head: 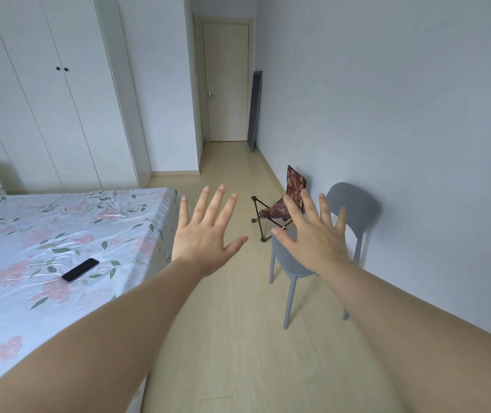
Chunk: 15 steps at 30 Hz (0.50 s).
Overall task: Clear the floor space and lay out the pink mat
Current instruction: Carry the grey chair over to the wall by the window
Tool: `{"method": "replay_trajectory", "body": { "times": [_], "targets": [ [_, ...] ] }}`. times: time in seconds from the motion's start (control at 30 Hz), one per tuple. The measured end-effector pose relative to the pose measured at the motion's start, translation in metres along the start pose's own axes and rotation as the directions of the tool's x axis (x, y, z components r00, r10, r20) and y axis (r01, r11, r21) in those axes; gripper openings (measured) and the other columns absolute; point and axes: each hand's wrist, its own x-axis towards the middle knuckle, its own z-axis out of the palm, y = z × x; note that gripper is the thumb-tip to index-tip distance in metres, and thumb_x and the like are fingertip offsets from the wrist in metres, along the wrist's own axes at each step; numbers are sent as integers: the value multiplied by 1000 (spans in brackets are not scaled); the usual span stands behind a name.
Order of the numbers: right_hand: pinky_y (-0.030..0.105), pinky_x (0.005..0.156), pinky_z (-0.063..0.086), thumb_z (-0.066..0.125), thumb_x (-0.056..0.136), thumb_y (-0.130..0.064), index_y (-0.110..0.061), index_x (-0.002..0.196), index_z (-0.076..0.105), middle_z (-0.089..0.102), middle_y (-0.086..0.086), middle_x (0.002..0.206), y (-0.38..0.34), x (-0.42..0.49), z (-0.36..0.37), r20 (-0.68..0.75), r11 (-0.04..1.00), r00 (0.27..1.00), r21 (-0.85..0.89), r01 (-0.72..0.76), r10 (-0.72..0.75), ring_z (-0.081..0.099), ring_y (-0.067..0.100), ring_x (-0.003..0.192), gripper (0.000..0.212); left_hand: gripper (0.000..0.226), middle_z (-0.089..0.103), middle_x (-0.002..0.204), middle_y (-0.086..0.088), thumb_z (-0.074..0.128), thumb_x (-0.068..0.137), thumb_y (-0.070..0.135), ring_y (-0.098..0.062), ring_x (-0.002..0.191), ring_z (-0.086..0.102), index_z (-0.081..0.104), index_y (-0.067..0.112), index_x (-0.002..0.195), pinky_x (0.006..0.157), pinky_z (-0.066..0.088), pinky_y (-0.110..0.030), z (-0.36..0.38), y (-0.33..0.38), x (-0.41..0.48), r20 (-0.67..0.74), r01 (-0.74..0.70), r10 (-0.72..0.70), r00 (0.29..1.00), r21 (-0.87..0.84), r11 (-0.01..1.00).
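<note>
Both my arms are stretched forward over the light wooden floor (238, 338). My left hand (205, 236) is open with its fingers spread, holding nothing, beside the bed corner. My right hand (312, 239) is open too, fingers spread, in front of a grey plastic chair (354, 210) that stands by the right wall. Beyond that chair sits a small folding camp chair (277, 204) with dark red patterned fabric. No pink mat shows in view.
A bed with a floral sheet (44, 242) fills the left, a black phone (80, 270) lying on it. White wardrobes (59, 99) stand behind. A closed door (226, 84) ends the passage, with a dark flat panel (255, 111) leaning on the right wall.
</note>
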Motion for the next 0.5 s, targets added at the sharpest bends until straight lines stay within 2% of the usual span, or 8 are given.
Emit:
{"method": "replay_trajectory", "body": {
  "times": [0.1,0.27,0.37,0.5],
  "targets": [
    [54,117,-2,25,93,-64,-41,150,2,-3,-5,163,11,-2,9,39,999,998,-13,-39,39,-6,27,150,66,79,-15,161,4,-4,77,70,-21,150,-12,-26,30,142,118,-9,-49,11,10,1,50,-23,25,998,-36,999],
    [52,118,2,29,95,-59,-39,151,8,1,-4,163,32,-5,21,45,996,995,9,-87,86,-2,27,150,63,73,-14,161,6,28,95,55,-20,150,-10,-10,28,152,119,-2,-55,26,34,16,129,-39,52,990,-99,994],
    [52,118,3,29,95,-57,-40,151,8,2,-3,163,51,-3,34,75,991,989,18,-132,131,0,28,150,62,70,-12,161,6,33,96,45,-20,150,-7,-4,26,152,117,2,-60,40,47,34,215,1,23,976,-113,994],
    [51,118,7,30,96,-56,-39,151,7,3,-3,163,77,12,59,115,986,981,26,-162,158,3,27,150,63,70,-9,162,6,34,97,45,-20,150,-5,-4,26,152,118,4,-57,64,66,59,268,-14,50,962,-136,991]
  ]
}}
